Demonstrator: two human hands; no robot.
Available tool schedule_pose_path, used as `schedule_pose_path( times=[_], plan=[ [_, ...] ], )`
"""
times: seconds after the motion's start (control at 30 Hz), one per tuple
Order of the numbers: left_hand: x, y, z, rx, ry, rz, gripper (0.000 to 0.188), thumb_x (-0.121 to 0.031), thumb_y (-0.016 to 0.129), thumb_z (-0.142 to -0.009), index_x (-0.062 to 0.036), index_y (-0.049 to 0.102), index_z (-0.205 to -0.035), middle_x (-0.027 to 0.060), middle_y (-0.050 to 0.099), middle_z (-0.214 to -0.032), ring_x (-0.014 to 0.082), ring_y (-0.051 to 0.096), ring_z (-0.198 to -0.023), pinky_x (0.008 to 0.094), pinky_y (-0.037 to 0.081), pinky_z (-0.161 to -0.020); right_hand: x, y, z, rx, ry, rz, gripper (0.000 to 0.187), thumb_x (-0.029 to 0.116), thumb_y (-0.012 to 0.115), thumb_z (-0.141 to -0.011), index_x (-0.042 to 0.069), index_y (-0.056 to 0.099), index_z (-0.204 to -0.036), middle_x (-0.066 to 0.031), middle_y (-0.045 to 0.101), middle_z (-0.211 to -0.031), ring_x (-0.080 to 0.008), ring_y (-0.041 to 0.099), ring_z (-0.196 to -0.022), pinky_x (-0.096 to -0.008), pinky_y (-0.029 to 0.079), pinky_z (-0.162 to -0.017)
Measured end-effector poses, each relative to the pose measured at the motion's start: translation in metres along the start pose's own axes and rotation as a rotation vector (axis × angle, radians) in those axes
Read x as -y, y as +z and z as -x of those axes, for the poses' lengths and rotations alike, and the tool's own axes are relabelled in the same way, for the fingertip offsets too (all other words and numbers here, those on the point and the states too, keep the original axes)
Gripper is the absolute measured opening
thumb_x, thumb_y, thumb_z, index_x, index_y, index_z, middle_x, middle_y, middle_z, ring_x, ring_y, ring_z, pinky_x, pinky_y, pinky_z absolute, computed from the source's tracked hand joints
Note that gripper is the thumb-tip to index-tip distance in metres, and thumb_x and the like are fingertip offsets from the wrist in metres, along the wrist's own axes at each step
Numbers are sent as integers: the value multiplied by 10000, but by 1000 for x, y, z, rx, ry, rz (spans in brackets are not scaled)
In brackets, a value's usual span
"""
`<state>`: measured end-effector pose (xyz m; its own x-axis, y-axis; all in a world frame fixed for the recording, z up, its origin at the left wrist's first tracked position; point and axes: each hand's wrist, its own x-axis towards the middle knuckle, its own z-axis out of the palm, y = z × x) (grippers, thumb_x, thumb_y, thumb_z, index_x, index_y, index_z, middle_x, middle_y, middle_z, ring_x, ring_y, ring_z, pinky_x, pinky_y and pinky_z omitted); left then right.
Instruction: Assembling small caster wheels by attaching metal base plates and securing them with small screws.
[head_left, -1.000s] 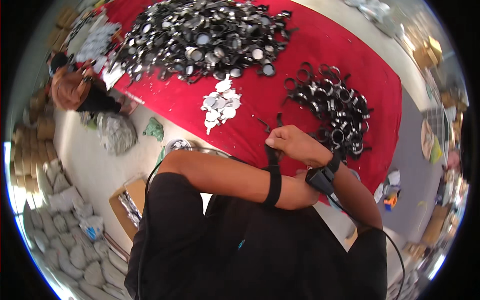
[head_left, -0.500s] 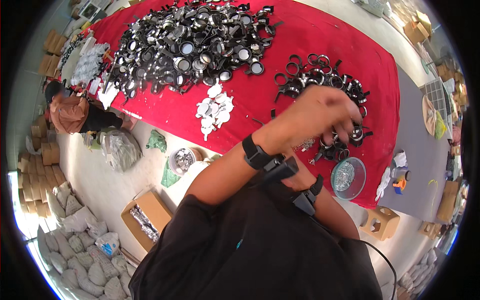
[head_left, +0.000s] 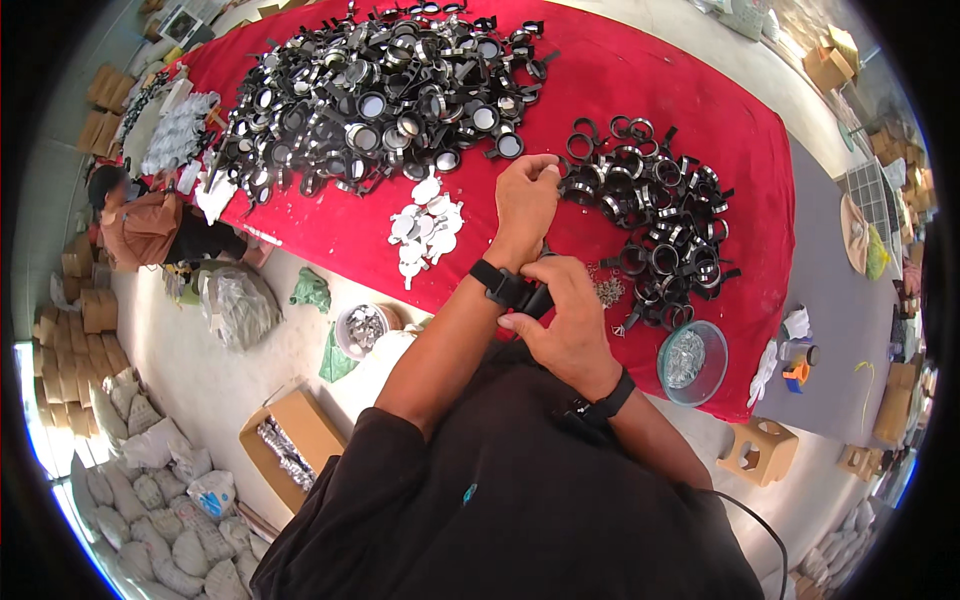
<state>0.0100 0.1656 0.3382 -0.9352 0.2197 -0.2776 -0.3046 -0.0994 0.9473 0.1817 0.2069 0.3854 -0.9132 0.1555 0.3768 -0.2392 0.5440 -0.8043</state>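
Observation:
My left hand (head_left: 527, 203) is over the red cloth, its fingers curled with their tips together beside the ring pile; whether anything is in them I cannot tell. On my left wrist is a black strap with a black wrist device (head_left: 537, 300). My right hand (head_left: 572, 325) has its thumb and fingers around that device, and a black band (head_left: 610, 397) circles my right wrist. Right of my hands lies a pile of black and silver rings with tabs (head_left: 665, 205). Small metal pieces (head_left: 609, 292) lie scattered beside my right hand.
A large heap of black and silver ringed parts (head_left: 370, 100) covers the far left of the red cloth (head_left: 745, 140). White flat parts (head_left: 425, 232) lie nearer. A glass bowl (head_left: 712, 375) holds small metal pieces. A person (head_left: 140, 230) sits at left. An open carton (head_left: 318, 425) stands on the floor.
My left hand has moved left, away from over the ring pile. My right hand, mostly hidden behind my left forearm before, now shows and grips the device on my left wrist.

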Motion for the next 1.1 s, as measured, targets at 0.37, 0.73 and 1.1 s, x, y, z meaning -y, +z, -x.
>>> schedule_pose_path(
  times=[0.37, 0.73, 1.1],
  plan=[
    [64, -8, -8, 32, -77, -286, 185, -132, 743, -1011, -24, 813, -1145, 41, 779, -1033, 146, 719, -930, 345, 620, -816, -21, 13, 20, 106, 7, -101, 415, 7, 886, -758, 18, 663, -1108, -146, 680, -1067, -372, 686, -991, -432, 569, -873],
    [131, -23, -11, 34, -212, -493, 200, -200, 729, -959, -78, 866, -1038, 126, 839, -967, 266, 806, -933, 416, 617, -873, -50, 45, 57, 145, 686, -744, 162, 146, 726, -1085, 5, 687, -1154, -21, 724, -1026, -82, 648, -964, -286, 540, -859],
    [156, -62, 19, 368, -606, -454, 368, 9, 633, -938, 35, 792, -1269, 129, 824, -1111, 233, 782, -981, 372, 625, -903, -76, 50, 65, -25, 918, -954, 158, 143, 683, -1114, -10, 693, -1149, -14, 696, -1023, -73, 615, -913, -274, 533, -824]
  ],
)
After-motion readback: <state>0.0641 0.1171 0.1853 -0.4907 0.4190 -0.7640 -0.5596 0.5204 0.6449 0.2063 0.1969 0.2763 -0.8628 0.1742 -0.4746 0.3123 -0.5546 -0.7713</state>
